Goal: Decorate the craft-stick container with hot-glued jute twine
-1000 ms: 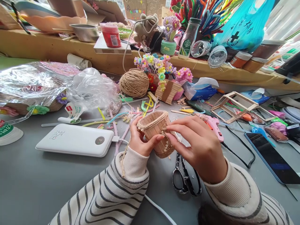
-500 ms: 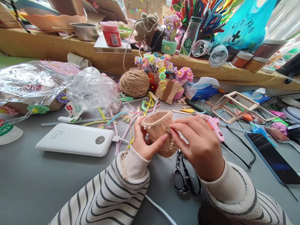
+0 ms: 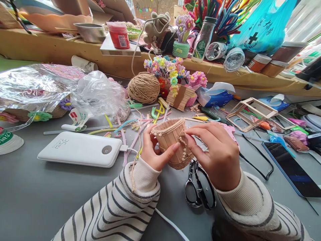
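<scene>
Brown-covered ledge [image 3: 55, 49] runs across the far side at twelve o'clock, above a grey tabletop [image 3: 27, 190] scattered with craft scraps. Taking the basket as the clock's centre, a white power bank [image 3: 77, 150] lies at nine, a ball of twine [image 3: 143, 87] at eleven, black-handled scissors [image 3: 193, 194] at five and a dark phone [image 3: 292, 170] between three and four.

On the ledge, a red tub [image 3: 119, 36] stands on a white box [image 3: 120, 51]; a pale green pot [image 3: 181, 50] holds fuzzy lilac and pink flowers [image 3: 184, 25]. Beyond the basket, at twelve, colourful flowers [image 3: 170, 68] rise at a stick-sided holder [image 3: 177, 98] — whether they all stand in it is hard to tell. White tissue shows from a blue packet [image 3: 218, 97] near one.

Just above the tabletop, between the hands, sits the small wooden-slat basket [image 3: 168, 135], tilted: its twine-edged mouth points up and toward eleven, its base toward five, its long axis along that slant. The left hand [image 3: 151, 152] is clamped round its nine o'clock side, thumb across the front; the right hand [image 3: 217, 154] has thumb and forefinger pinched on the beaded trim [image 3: 185, 153] at three.
</scene>
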Motion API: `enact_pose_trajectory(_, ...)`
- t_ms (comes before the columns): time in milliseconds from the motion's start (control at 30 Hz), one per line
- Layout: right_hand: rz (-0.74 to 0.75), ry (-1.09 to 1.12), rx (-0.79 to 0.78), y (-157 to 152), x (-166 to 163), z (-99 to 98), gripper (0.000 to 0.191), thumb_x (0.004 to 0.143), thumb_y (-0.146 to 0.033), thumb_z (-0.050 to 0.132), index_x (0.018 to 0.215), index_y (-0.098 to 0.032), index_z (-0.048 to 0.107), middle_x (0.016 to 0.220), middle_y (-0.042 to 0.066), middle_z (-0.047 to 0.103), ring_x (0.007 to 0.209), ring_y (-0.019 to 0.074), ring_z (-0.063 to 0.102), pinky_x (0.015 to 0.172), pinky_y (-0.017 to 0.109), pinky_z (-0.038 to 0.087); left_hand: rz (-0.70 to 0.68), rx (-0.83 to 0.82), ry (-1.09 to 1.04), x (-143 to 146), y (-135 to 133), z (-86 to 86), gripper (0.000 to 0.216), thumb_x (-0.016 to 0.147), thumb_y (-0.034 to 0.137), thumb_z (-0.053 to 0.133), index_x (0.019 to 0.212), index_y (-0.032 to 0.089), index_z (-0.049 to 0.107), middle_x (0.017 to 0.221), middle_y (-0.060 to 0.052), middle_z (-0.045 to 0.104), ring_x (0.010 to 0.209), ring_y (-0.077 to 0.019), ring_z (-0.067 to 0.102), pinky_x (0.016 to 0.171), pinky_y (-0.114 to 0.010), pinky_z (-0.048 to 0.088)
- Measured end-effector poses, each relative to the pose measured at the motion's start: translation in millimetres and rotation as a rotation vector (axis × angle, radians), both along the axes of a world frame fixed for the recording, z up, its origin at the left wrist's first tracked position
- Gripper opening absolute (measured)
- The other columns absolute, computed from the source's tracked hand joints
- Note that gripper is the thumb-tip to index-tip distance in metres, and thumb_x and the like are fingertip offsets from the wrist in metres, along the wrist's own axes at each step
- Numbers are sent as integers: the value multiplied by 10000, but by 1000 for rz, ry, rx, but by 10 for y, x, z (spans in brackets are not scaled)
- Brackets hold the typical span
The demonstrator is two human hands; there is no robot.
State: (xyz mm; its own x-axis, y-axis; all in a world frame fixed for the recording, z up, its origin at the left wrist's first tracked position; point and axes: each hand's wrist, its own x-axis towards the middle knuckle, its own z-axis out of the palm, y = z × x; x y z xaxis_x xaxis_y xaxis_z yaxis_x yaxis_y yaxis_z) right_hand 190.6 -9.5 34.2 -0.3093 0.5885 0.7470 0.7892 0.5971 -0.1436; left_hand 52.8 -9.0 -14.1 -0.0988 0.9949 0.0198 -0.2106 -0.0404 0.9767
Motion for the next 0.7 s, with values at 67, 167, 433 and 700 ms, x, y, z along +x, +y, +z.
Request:
enact_pose_trajectory(67,-15,8,-13,2,12,12,80,753,-105,565,798,-124,628,781,69,655,773,175,579,739,306,476,7,0,-1,1,2,-5,675,548,393,735,1080,218,357,1120,-84,518,1082,-257,511,824,-348,480)
enact_pose_trajectory(167,-22,-7,-55,7,31,32,85,754,-112,557,799,-140,623,777,59,653,773,178,581,734,309,476,14,2,-1,2,4,-11,694,544,385,740,1091,215,347,1142,-91,504,1085,-255,507,823,-347,479)
enact_pose_trajectory(433,-17,-37,-129,-17,46,76,167,739,-141,558,892,-136,623,858,69,649,832,200,560,776,345,461,11,21,11,-7,10,-20,710,554,380,736,1116,202,341,1192,-112,476,1087,-250,503,774,-318,500)
enact_pose_trajectory(700,-33,-6,-224,-27,22,73,85,779,-241,569,818,-167,588,813,50,609,800,183,524,727,321,425,53,72,157,-22,-22,-56,823,527,375,752,1196,218,298,1266,-133,422,1089,-273,496,690,-325,532)
